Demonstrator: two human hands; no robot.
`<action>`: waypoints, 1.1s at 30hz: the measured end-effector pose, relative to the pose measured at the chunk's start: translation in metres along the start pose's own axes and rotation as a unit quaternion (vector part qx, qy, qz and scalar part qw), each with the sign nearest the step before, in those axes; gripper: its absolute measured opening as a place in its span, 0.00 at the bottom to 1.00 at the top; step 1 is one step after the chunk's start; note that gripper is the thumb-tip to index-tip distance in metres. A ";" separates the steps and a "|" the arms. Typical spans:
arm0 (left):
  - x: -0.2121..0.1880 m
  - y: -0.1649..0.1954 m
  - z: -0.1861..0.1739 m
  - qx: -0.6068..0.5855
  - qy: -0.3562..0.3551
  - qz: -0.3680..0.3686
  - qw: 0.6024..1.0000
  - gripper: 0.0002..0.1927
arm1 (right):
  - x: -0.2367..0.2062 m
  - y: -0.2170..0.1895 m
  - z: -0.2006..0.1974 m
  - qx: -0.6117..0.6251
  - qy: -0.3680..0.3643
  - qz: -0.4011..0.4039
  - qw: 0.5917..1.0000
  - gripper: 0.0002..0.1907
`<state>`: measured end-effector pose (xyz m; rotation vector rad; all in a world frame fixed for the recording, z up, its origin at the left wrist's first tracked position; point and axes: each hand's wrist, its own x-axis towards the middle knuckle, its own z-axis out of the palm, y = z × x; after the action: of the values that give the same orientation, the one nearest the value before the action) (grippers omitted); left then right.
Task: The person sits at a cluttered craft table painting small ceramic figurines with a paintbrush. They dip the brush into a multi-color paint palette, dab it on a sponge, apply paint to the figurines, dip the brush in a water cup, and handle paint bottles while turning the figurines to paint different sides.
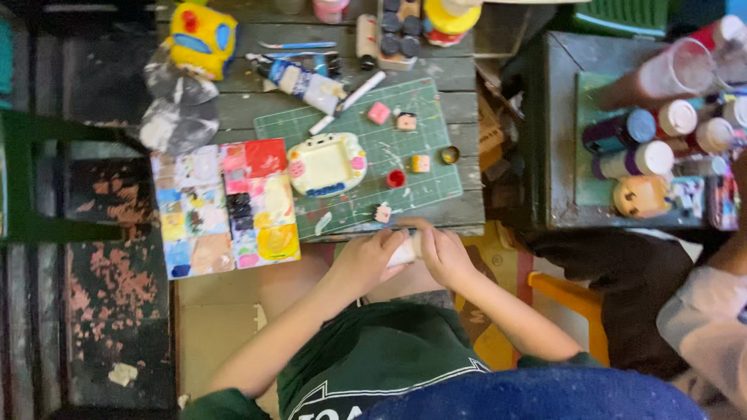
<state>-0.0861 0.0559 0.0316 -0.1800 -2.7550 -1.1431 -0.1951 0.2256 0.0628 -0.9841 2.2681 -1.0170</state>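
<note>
Both my hands meet at the near edge of the wooden table [459,74], closed around a small white tube [406,250]. My left hand [366,260] grips its left end and my right hand [442,250] covers its right end. Just beyond them lies a green cutting mat [424,124] with a cream-coloured, frame-shaped clay figure [327,163] on it. Small painted pieces sit around the figure: a pink block [379,113], a red cap [396,179] and an orange cube [420,163].
Tile palettes smeared with paint [224,204] lie left of the mat. A yellow and blue figure [202,37] and paint tubes [305,82] sit at the table's far side. Several paint bottles [646,140] stand on a dark side table at right. A person's sleeve [704,327] shows at lower right.
</note>
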 end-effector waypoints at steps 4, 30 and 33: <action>-0.019 -0.002 0.010 -0.220 0.000 -0.079 0.972 0.24 | -0.007 -0.005 0.006 -0.032 0.002 -0.031 0.999 0.23; -0.005 0.011 0.001 0.160 0.070 0.091 0.980 0.26 | -0.006 0.021 0.003 0.088 -0.059 0.007 0.994 0.26; -0.005 0.009 -0.007 0.142 0.083 0.084 0.983 0.31 | 0.003 0.029 0.001 0.253 -0.122 0.140 0.949 0.24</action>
<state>-0.0786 0.0568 0.0416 -0.2633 -2.6553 -0.6826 -0.2083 0.2367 0.0393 -0.5183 1.7491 -1.1909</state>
